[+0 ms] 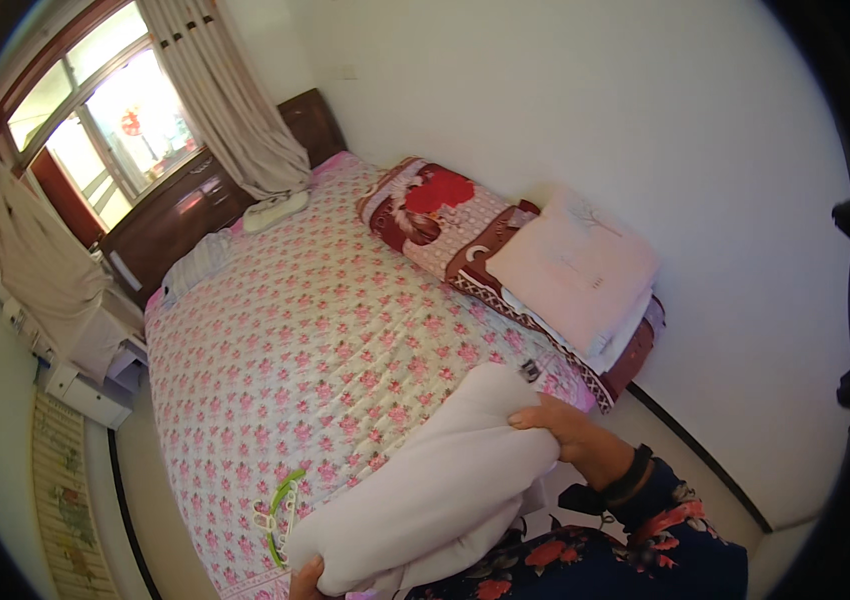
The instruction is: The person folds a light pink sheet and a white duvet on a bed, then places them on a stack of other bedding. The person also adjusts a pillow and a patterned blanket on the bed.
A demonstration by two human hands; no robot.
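Note:
A pale, thick folded cloth (432, 487), perhaps a garment or blanket, stretches between my two hands over the near edge of the bed. My right hand (571, 431) grips its far right end, thumb on top. Only the thumb side of my left hand (308, 579) shows at the bottom of the picture, pressed on the cloth's near left corner; the rest is cut off or hidden. Just left of the cloth lie green and white plastic hangers (278, 517) on the floral quilted bedspread (305, 337). A small dark item (530, 370) rests beyond the cloth's far end.
Along the wall side of the bed lie a folded red floral blanket (432, 199) and a folded pink quilt (575, 262). Striped fabric (199, 262) and a flat pale pillow (275, 212) sit by the wooden headboard (184, 195). A white cabinet (87, 394) stands left.

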